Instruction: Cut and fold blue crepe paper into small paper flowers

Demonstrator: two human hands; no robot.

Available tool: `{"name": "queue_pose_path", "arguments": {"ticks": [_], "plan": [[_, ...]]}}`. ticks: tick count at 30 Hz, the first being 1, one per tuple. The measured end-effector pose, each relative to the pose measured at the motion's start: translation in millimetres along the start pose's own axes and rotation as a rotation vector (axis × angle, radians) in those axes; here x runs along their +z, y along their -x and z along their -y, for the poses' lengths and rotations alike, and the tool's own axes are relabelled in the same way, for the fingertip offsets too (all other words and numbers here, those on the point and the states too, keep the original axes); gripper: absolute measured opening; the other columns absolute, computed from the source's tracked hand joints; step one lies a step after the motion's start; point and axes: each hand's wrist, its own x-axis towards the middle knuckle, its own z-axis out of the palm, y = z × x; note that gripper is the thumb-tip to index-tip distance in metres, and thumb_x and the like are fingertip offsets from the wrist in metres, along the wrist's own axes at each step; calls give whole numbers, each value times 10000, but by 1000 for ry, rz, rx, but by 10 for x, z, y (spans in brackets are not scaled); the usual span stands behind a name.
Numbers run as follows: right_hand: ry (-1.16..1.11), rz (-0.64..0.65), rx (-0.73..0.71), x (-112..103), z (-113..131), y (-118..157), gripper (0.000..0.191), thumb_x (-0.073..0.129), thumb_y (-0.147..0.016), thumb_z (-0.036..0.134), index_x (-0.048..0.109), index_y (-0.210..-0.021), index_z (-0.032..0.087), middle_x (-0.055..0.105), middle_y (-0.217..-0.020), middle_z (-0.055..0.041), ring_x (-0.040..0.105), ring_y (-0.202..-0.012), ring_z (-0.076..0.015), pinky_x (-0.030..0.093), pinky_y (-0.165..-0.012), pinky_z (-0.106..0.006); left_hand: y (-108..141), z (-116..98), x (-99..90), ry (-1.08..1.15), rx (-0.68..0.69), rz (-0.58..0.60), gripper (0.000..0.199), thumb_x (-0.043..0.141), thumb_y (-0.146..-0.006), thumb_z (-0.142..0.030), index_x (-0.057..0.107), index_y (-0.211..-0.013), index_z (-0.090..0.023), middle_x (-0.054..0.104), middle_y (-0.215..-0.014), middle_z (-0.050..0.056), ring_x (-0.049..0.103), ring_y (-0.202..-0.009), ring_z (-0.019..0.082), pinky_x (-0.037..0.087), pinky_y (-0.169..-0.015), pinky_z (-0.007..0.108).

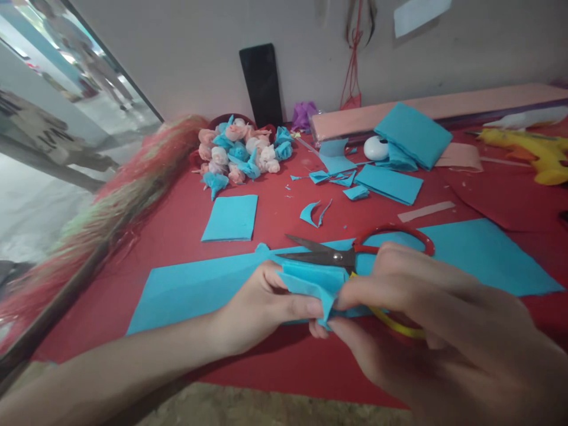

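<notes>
A small folded piece of blue crepe paper [316, 281] is between my two hands, low over the table. My left hand [270, 302] grips it from the left, thumb in front and fingers behind. At its right edge, the thumb and forefinger of my right hand [412, 302] pinch the same piece, and its lower part narrows to a creased point. Just behind are scissors [331, 255] with parted blades pointing left, one red and one yellow handle loop. My right hand partly covers the handles; whether it touches them I cannot tell. A long blue paper strip [186, 290] lies beneath.
Pink, white and blue paper flowers [237, 151] are heaped at the back, before a leaning black phone [261, 86]. A blue square [231, 218], folded blue paper [412, 136], scraps [309, 213] and a yellow glue gun [528, 148] lie on the red table [177, 236].
</notes>
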Motion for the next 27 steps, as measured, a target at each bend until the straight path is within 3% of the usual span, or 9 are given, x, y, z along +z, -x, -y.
{"name": "queue_pose_path", "arguments": {"ticks": [5, 12, 16, 23, 27], "plan": [[-20, 7, 4, -18, -17, 54, 21, 557, -845, 211, 567, -826, 213, 493, -623, 34, 474, -553, -101, 410, -536, -253, -7, 0, 11, 56, 8, 0, 138, 666, -747, -85, 686, -627, -151, 665, -614, -39, 595, -577, 41, 484, -602, 117], [-91, 4, 27, 18, -6, 40, 63, 579, -805, 142, 593, -799, 203, 464, -597, 40, 447, -542, -88, 409, -530, -219, -5, 3, -8, 38, -11, 23, 123, 697, -738, -180, 672, -628, -130, 653, -612, -2, 597, -568, 80, 513, -609, 184], [-111, -62, 74, 34, 27, 47, 68, 575, -809, 136, 579, -781, 198, 438, -593, 37, 437, -534, -85, 399, -512, -210, -2, -12, 7, 40, -4, 30, 122, 707, -736, -216, 668, -649, -140, 649, -623, -10, 597, -575, 77, 516, -612, 181], [-186, -138, 115, 71, 44, 20, 130, 556, -776, 81, 597, -780, 204, 564, -632, 19, 546, -588, -104, 478, -629, -233, 7, -18, 31, 99, -54, -2, 157, 751, -685, -260, 677, -637, -130, 657, -609, 1, 603, -563, 84, 516, -594, 183], [-136, -109, 90, 50, 36, 16, 126, 553, -768, 96, 596, -743, 211, 556, -590, 36, 528, -516, -92, 480, -582, -222, 4, -26, 21, 92, -73, 16, 158, 756, -680, -268, 677, -636, -138, 658, -593, -5, 597, -547, 77, 512, -594, 178]]}}
